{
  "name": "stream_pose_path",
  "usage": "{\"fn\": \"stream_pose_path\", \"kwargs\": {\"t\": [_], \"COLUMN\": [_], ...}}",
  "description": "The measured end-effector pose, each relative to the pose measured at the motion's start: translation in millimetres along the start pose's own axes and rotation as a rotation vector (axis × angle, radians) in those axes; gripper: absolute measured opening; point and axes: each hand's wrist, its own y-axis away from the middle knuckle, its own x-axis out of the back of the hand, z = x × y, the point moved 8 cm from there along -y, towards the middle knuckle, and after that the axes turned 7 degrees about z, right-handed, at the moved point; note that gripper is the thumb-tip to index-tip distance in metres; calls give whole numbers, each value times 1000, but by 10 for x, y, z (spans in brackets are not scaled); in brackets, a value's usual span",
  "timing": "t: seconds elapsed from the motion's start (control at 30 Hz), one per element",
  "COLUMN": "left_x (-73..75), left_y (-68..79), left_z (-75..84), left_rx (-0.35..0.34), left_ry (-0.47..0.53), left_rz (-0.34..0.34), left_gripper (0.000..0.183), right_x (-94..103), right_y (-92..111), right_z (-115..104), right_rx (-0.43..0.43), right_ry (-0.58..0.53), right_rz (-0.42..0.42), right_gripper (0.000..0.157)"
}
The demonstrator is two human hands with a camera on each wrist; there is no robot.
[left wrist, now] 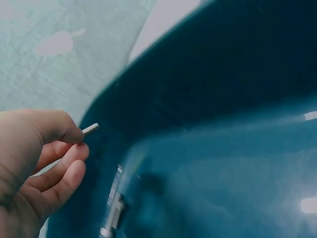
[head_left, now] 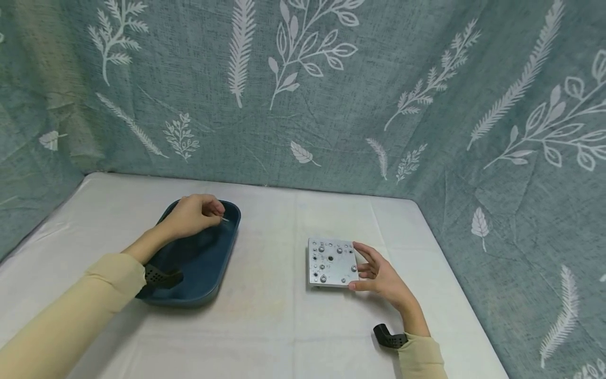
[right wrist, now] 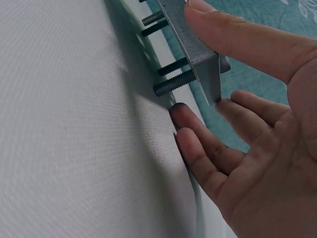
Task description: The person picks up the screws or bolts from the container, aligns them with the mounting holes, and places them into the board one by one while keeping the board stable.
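Note:
A short metal pin (left wrist: 91, 129) is pinched by my left hand (head_left: 191, 216), its free end poking out past the thumb and fingertips. That hand is over the far end of a dark blue bin (head_left: 203, 271). To the right, my right hand (head_left: 384, 279) grips a square metal plate (head_left: 336, 268) by its right side, thumb at the near corner and fingers along the edge. Holes and bolt heads dot the plate's top face. Seen from the right wrist, threaded bolts (right wrist: 174, 83) stick out from its underside toward the white cloth.
Thin metal parts (left wrist: 114, 208) lie inside the bin along its wall. White cloth (head_left: 265, 326) covers the table, and a green leaf-patterned curtain (head_left: 208, 68) stands behind and at both sides. Each wrist carries a black camera mount (head_left: 390, 337).

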Motion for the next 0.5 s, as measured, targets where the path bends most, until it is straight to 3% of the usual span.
{"fn": "stream_pose_path", "kwargs": {"t": [0.27,0.37,0.5], "left_x": [85,12,-209], "left_y": [-39,-59,-62], "left_z": [277,427,674], "left_rx": [-10,-43,-96], "left_ry": [58,104,181], "left_rz": [88,105,96], "left_gripper": [16,14,11], "right_x": [4,-4,-7], "right_y": [12,10,9], "right_z": [33,30,16], "right_rx": [-15,-9,3], "right_ry": [5,6,3], "right_rz": [6,0,0], "right_gripper": [103,103,102]}}
